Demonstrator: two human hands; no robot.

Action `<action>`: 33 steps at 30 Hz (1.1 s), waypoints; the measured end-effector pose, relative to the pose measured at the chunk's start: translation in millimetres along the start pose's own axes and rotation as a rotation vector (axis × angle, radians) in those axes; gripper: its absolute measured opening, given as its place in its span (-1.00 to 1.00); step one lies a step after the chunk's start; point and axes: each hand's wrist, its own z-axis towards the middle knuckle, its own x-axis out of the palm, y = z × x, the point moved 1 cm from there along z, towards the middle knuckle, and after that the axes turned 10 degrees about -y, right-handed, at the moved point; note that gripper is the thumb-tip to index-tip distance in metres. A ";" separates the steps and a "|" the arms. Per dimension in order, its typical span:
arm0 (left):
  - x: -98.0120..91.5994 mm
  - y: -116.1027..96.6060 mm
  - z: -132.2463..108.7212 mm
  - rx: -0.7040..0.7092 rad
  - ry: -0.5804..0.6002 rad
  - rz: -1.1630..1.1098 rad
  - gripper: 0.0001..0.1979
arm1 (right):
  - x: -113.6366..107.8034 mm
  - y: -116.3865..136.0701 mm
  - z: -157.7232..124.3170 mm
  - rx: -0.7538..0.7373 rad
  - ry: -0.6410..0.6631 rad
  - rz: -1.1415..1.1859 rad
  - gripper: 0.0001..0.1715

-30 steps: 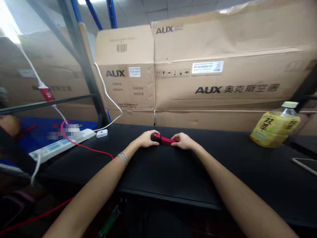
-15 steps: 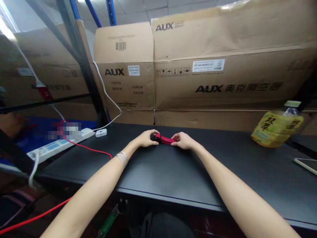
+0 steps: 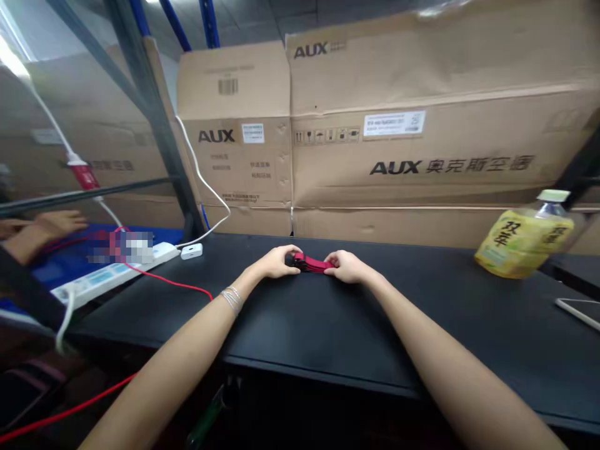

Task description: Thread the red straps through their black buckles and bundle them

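The left hand (image 3: pixel 276 262) and right hand (image 3: pixel 344 267) sit close together, both curled narrowly and closed over opposite ends of a red strap (image 3: pixel 313 263). The strap lies between them at the back of a black desk (image 3: pixel 328 331). The left hand covers a dark end piece (image 3: pixel 291 260), though the fingers hide what it is. The right hand's fingers press on the red webbing. This hold looks sound: with the strap low against the desk and the hands a short span apart, it has little room to twist.

A silver bracelet (image 3: pixel 232 300) circles the left wrist. At 9 o'clock from the hands lie a small white plug (image 3: pixel 192 251), a red cable (image 3: pixel 173 282) and a power strip (image 3: pixel 112 275), part of it blurred. Farther out, near 9 o'clock, a co-worker's hand (image 3: pixel 60 222) rests above a blue surface (image 3: pixel 159 236). At 3 o'clock stands a plastic bottle (image 3: pixel 524 245) with a yellow label. At 12 o'clock, cardboard boxes (image 3: pixel 398 162) marked AUX stand behind the desk.
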 end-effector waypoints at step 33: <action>-0.8 2.5 -0.6 -0.022 -0.002 -0.009 -0.46 | -1.3 3.7 -4.5 -0.007 -0.011 0.034 -0.67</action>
